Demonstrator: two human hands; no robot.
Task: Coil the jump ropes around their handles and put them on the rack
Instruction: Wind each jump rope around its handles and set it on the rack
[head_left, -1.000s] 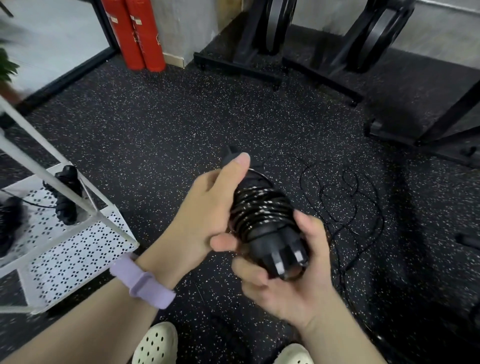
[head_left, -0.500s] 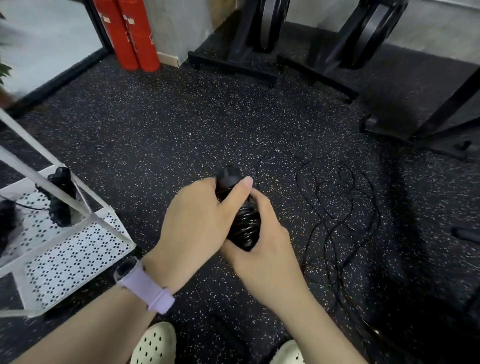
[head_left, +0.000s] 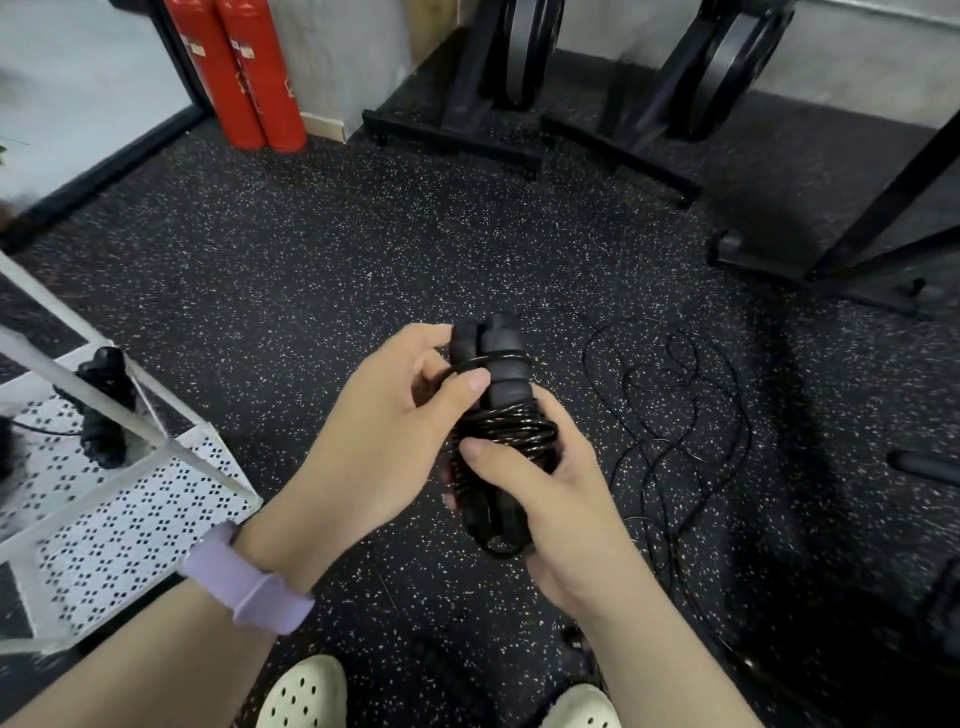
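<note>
While your right hand (head_left: 566, 499) wraps around the lower end of the paired handles (head_left: 501, 364) and the coil (head_left: 506, 434), your left hand (head_left: 384, 447) pinches a rope loop near their top, so both grips are holding the rope bundle above the floor (head_left: 337, 260). Loose rope (head_left: 675, 415) lies tangled on the floor to the right; the rack (head_left: 130, 499) at left carries another coiled rope (head_left: 104, 405)
</note>
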